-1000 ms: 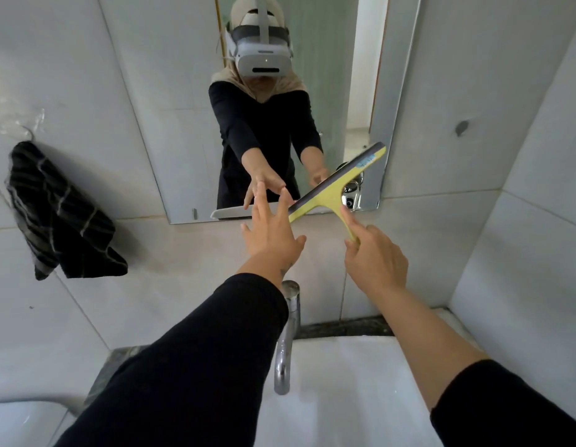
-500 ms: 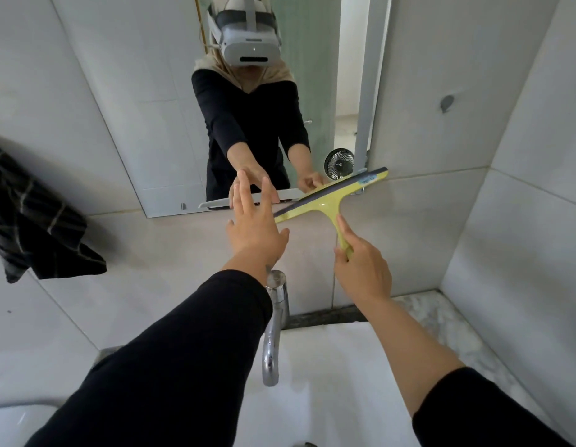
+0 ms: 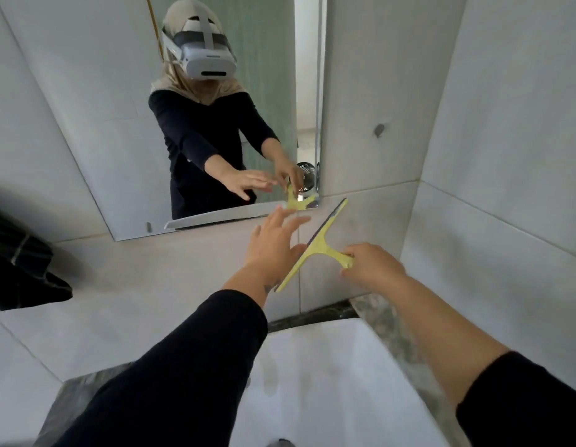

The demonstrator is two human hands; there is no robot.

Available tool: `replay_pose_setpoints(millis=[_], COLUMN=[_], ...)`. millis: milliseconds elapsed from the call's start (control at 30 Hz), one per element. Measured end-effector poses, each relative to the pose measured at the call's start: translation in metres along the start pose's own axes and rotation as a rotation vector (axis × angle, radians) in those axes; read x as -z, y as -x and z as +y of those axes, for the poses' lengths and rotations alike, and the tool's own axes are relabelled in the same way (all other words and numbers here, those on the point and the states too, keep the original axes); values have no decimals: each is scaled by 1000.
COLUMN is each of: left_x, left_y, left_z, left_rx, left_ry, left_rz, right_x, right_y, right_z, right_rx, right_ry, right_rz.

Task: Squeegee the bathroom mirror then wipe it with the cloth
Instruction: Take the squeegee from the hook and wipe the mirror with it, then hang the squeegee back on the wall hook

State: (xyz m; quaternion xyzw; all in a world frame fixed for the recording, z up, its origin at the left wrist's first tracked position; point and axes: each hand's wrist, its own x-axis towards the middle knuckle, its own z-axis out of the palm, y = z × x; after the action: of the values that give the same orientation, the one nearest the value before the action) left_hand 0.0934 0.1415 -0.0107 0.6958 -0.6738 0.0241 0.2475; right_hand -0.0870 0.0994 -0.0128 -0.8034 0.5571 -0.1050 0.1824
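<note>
My right hand [image 3: 374, 269] grips the short handle of a yellow squeegee [image 3: 315, 246]. Its dark rubber blade runs steeply from lower left to upper right, below the mirror's bottom right corner and against the tiled wall. My left hand [image 3: 273, 243] is open with fingers spread, just left of the blade and level with its middle; whether it touches the blade is unclear. The wall mirror [image 3: 96, 130] fills the upper left and reflects a person wearing a headset and both arms. A dark striped cloth [image 3: 18, 272] hangs on the wall at the far left edge.
A white basin [image 3: 319, 382] lies below my arms, with a dark stone counter strip [image 3: 312, 314] behind it. Grey tiled walls [image 3: 493, 188] close in on the right. A small dark mark [image 3: 379, 130] sits on the tile right of the mirror.
The squeegee came down off the mirror's lower edge and swung from nearly level to steeply tilted. My right hand dropped and moved right; my view shifted right, so the cloth slid toward the left edge.
</note>
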Motion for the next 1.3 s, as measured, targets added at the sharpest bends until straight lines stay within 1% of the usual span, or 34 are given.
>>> replay_pose_setpoints(millis=[33,100,200,267,333,433,467,500,600,633,733,800,900,1033,1300], left_x=[-3,-10,-17,-14,-6,2,4,6,7,6,-2,-11,-29,-52,-89], left_y=[0,2,5,3,-1,-9,-13,-16,-27,-30,-39,-43,-49,-64,-102], left_z=[10,29,47,54,61,70,74,77,91,96,106,107,104,96,92], left_rx=[-76,-166,-222,-227,-217,-195,-180,-169,-157,-157,-134,-92,-53,-49,-74], left_ry=[56,140,166,171,187,189,197,208,229,234,247,254,297,361,396], left_rz=[-16,-42,-53,7,70,102,106,116,167,182,199,202,169,104,-19], right_x=[11,32,62,80,97,119,124,128,135,137,140,140,140,136,119], right_y=[2,8,19,26,31,32,30,26,14,9,-6,-20,-45,-84,-144], right_z=[1,0,-1,-1,-1,0,0,-1,-5,-7,-11,-13,-15,-13,5], right_rx=[11,52,142,144,116,69,42,7,-92,-123,-166,-192,-225,-151,-30], right_ry=[37,85,138,138,174,262,245,163,-286,-394,-542,-620,-686,-677,-703], right_rz=[-8,-31,-69,-44,36,247,314,372,544,591,696,718,665,609,665])
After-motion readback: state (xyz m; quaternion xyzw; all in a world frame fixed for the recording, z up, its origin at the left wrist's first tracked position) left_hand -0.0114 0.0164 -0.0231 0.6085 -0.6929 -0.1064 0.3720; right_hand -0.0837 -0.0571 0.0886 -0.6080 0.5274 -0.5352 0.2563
